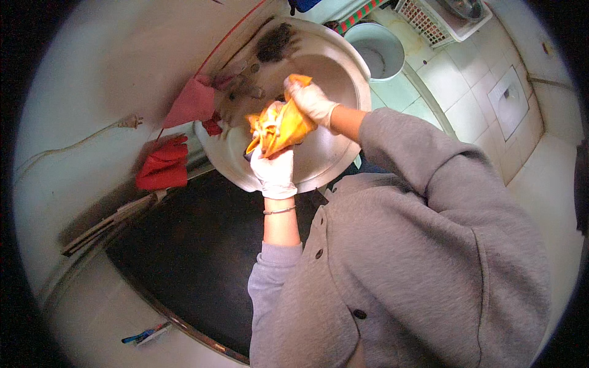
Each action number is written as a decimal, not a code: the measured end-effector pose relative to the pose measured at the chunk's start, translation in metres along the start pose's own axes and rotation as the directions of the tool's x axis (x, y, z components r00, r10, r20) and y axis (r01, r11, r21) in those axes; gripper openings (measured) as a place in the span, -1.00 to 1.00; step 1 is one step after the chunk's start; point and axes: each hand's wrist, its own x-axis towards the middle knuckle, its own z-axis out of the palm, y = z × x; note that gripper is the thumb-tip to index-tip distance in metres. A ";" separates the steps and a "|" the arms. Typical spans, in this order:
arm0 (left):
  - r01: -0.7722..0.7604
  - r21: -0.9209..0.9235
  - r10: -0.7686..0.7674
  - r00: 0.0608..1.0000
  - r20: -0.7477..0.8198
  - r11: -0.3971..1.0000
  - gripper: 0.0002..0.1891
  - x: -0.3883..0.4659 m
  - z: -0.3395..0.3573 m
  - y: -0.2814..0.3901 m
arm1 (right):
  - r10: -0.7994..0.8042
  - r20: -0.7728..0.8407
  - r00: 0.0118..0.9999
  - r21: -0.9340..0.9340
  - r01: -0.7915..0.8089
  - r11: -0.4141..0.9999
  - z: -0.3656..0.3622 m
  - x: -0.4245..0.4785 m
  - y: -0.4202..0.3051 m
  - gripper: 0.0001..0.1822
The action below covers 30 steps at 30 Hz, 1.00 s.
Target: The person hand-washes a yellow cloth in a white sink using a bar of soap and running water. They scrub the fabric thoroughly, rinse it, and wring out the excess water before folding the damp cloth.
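An orange cloth (294,126), bunched and crumpled, is held between both hands above a round washbasin (329,161). My left hand (275,172), in a white glove, grips its lower end from below. My right hand (313,101), also gloved in white, is closed on its upper right end, and a tip of cloth sticks out past the fingers. Something dark shows beside the left fingers, too hidden to name. The tap is not plainly visible behind the hands.
A pink cloth (193,103) and a red rubber glove (165,163) hang at the wall on the left. Beyond the basin stand a white bucket (375,50) and a plastic basket (432,25). A dark countertop (193,257) lies at lower left. A plug (133,122) hangs by the wall.
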 end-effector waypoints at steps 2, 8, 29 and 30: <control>0.101 -0.020 -0.097 0.987 0.126 0.995 -0.34 -0.009 -0.003 0.012 | 0.062 0.113 0.992 0.506 -0.111 0.856 -0.007 -0.002 -0.007 -0.61; 0.269 0.103 -0.283 0.808 0.517 0.958 -0.11 0.025 -0.014 -0.012 | -0.355 0.271 0.895 0.161 0.322 0.933 0.043 -0.077 0.017 -0.57; 0.206 0.956 -0.138 0.974 -0.180 0.209 -0.40 -0.004 0.015 0.014 | -0.553 0.467 0.690 -0.195 0.690 0.697 -0.043 -0.062 -0.039 -0.79; 0.058 0.969 0.083 0.993 -0.080 0.242 -0.24 -0.004 0.007 0.014 | -0.491 0.576 0.653 -0.122 0.663 0.738 -0.053 -0.068 -0.057 -0.80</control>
